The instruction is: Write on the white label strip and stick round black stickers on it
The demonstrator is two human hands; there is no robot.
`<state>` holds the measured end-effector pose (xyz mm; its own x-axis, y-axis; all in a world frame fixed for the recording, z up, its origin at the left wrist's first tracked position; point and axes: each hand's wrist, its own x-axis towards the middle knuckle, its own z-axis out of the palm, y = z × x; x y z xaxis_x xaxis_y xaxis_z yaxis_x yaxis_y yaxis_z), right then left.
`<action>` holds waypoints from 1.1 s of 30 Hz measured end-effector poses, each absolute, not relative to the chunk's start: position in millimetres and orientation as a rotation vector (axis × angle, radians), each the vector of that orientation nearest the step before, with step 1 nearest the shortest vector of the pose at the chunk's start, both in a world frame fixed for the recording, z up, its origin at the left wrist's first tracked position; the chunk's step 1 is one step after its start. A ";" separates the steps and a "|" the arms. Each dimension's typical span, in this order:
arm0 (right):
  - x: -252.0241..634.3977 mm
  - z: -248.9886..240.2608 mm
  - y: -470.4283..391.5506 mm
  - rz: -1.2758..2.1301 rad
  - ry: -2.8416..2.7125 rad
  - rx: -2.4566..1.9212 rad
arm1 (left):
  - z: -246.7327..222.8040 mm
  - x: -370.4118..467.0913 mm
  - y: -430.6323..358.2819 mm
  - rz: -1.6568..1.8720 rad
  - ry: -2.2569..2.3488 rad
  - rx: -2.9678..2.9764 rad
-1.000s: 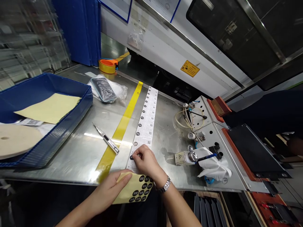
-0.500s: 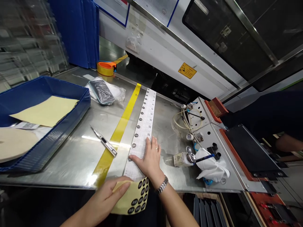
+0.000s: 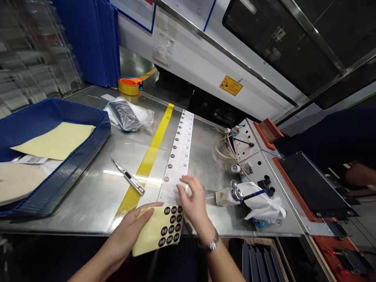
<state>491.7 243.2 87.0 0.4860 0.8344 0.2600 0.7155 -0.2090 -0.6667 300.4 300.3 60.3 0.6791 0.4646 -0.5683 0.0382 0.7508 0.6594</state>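
Observation:
My left hand [image 3: 131, 227] grips a yellow sheet of round stickers [image 3: 149, 235] by its left side, thumb on top. The black dots with white print fill the sheet's right part. Just off its upper right corner hovers my right hand [image 3: 194, 201], fingers bent and thumb apart, with nothing visible between them. Beyond both hands, a long white row of overlapping printed label papers [image 3: 179, 156] runs away across the metal table [image 3: 202, 156]. Black round stickers line its left edge; the sheet covers part of its near end.
A utility knife [image 3: 128, 177] lies across yellow floor-type tape [image 3: 154, 147] on the left. Further left stands a blue bin [image 3: 100, 131] with yellow paper. A bagged phone-like item [image 3: 125, 113] and a tape roll [image 3: 128, 87] sit behind. Gauges and tubing [image 3: 235, 168] crowd the right.
My right hand has lifted off the label papers and drawn back toward the sticker sheet. My left hand has raised and tilted the sheet slightly, so its print faces me more.

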 end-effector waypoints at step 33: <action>444.0 81.9 201.6 0.494 -1.054 -1.768 | 55.9 292.7 299.5 0.265 0.768 0.756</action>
